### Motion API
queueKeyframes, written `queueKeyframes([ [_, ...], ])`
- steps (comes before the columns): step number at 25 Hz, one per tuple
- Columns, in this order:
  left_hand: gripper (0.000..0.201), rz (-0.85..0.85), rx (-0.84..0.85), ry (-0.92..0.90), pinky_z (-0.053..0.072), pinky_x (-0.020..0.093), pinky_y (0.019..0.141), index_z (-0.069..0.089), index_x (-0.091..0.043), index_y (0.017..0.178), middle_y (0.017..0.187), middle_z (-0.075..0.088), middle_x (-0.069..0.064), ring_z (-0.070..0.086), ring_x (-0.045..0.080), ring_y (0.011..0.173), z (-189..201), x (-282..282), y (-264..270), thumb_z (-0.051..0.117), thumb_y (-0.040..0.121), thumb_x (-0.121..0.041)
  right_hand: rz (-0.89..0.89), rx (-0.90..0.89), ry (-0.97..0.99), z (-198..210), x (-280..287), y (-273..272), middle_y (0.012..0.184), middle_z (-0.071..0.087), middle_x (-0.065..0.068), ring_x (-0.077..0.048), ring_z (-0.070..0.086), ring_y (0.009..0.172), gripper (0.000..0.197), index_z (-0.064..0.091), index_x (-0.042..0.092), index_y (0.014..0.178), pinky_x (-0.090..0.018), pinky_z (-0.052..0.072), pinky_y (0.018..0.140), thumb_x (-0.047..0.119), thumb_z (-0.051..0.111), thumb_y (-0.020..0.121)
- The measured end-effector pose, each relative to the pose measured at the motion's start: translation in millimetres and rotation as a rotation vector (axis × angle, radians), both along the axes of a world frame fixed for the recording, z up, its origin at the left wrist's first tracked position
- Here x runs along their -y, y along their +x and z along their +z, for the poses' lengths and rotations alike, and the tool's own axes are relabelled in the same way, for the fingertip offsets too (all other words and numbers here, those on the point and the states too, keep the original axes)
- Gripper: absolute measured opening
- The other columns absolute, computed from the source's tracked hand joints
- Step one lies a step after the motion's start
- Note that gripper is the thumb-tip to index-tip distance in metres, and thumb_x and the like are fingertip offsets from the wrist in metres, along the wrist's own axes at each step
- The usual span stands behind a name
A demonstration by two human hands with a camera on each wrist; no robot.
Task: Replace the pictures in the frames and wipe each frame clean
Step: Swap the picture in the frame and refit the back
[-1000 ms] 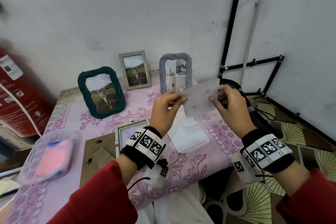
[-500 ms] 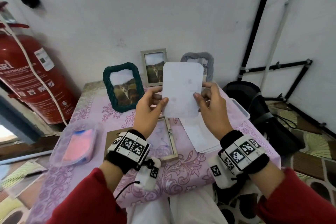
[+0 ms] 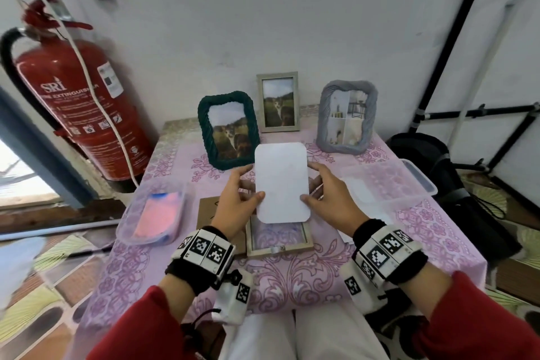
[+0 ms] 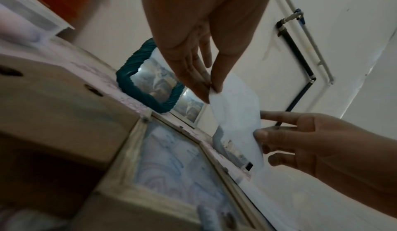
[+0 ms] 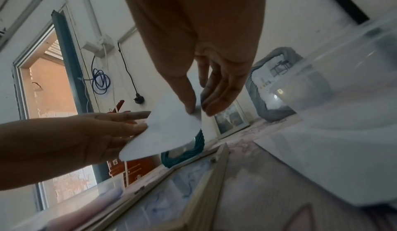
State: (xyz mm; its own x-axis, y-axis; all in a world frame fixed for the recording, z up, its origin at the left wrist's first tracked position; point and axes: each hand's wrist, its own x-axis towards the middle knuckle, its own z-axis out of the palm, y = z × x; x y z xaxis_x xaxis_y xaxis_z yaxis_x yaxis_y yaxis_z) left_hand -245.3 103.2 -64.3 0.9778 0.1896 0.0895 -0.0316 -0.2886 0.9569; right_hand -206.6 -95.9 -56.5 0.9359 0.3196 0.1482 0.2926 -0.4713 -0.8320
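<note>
Both hands hold a white picture upright, blank back toward me, over an empty beige frame lying on the pink tablecloth. My left hand pinches its left edge and my right hand pinches its right edge. In the left wrist view, the left hand grips the picture above the frame. In the right wrist view, thumb and fingers of the right hand pinch the picture. A brown backing board lies left of the frame.
Three frames stand at the back: green, beige, grey. A clear tub with a pink cloth sits left, another clear tub right. A red fire extinguisher stands left, a black bag right.
The picture turned from lying sideways on the right to upright in the middle. It then came lower, over the empty frame. Both hands kept their hold.
</note>
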Motion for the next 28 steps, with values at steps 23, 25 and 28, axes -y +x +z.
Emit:
queueKeyframes([
  [23, 0.078, -0.035, -0.184, 0.477, 0.026, 0.023, 0.106, 0.037, -0.016, 0.138, 0.131, 0.035, 0.005, 0.035, 0.02, 0.127, -25.6, -15.7, -19.1, 0.077, 0.072, -0.023, 0.193, -0.063, -0.266, -32.5, -5.6, 15.7, 0.075, 0.055, 0.013, 0.006, 0.052, 0.07, 0.097, 0.025, 0.019, 0.146, -0.01, 0.036, 0.061, 0.022, 0.082, 0.068],
  [25, 0.078, -0.044, -0.234, 0.507, 0.026, 0.027, 0.109, 0.038, -0.014, 0.138, 0.136, 0.033, 0.005, 0.033, 0.02, 0.13, -26.8, -16.9, -18.9, 0.078, 0.071, -0.025, 0.213, -0.047, -0.276, -32.6, -7.1, 17.4, 0.075, 0.054, 0.012, 0.004, 0.052, 0.069, 0.098, 0.025, 0.02, 0.146, -0.012, 0.038, 0.062, 0.021, 0.083, 0.067],
  [28, 0.08, -0.058, -0.256, 0.547, 0.027, 0.028, 0.111, 0.039, -0.013, 0.138, 0.138, 0.033, 0.004, 0.032, 0.02, 0.131, -28.0, -17.8, -18.7, 0.079, 0.071, -0.029, 0.245, -0.021, -0.333, -33.4, -8.1, 17.6, 0.082, 0.05, 0.012, -0.002, 0.048, 0.073, 0.098, 0.025, 0.021, 0.146, -0.023, 0.043, 0.07, 0.025, 0.082, 0.067],
])
